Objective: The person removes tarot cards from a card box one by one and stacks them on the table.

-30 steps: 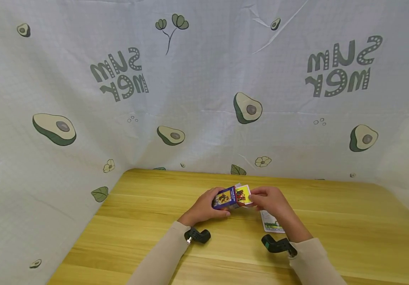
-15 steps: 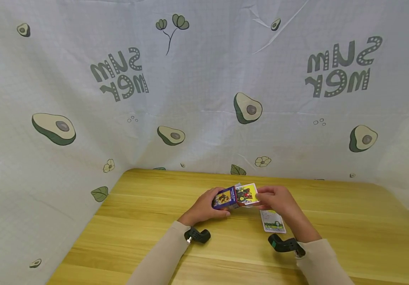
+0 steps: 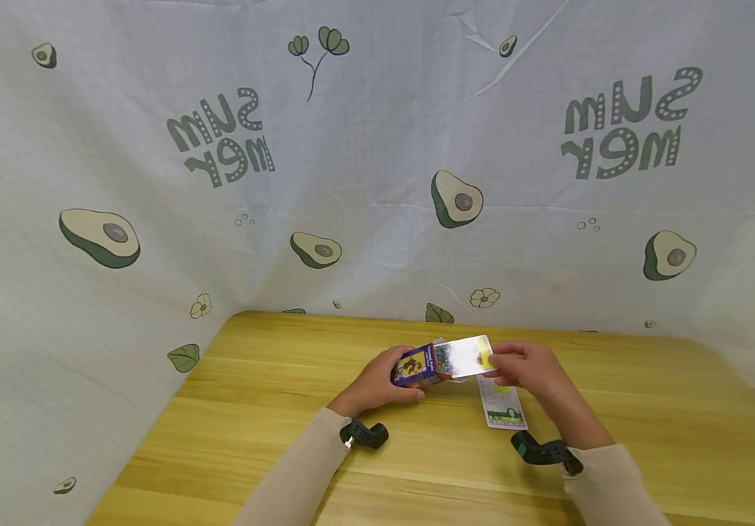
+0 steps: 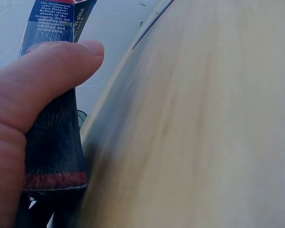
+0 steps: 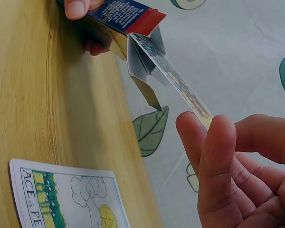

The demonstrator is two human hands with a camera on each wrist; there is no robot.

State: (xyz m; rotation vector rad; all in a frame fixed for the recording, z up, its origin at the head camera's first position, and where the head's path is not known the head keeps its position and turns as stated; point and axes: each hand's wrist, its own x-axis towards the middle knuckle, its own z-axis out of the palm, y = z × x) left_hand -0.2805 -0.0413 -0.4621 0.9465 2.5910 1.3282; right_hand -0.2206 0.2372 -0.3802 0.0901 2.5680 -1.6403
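Observation:
My left hand (image 3: 379,381) grips a dark blue tarot card box (image 3: 413,365) by its sides, with the thumb along one printed side in the left wrist view. The box's end flaps stand open toward the right. Between thumb and fingers, my right hand (image 3: 530,367) pinches the outer end of a tarot card (image 3: 464,356). Most of this card sticks out of the box, its inner end at the opening, and glare whitens its face. Below the right hand another tarot card (image 5: 71,197), marked as an ace, lies face up on the table.
Both hands work over a wooden table (image 3: 272,438). A white cloth (image 3: 377,146) printed with avocados and leaves hangs behind it and along the left. Each wrist wears a black camera mount, such as the left mount (image 3: 367,434).
My right hand has moved to the right, drawing the card farther out of the box. More of the card lying on the table shows. The left hand and box have stayed in place.

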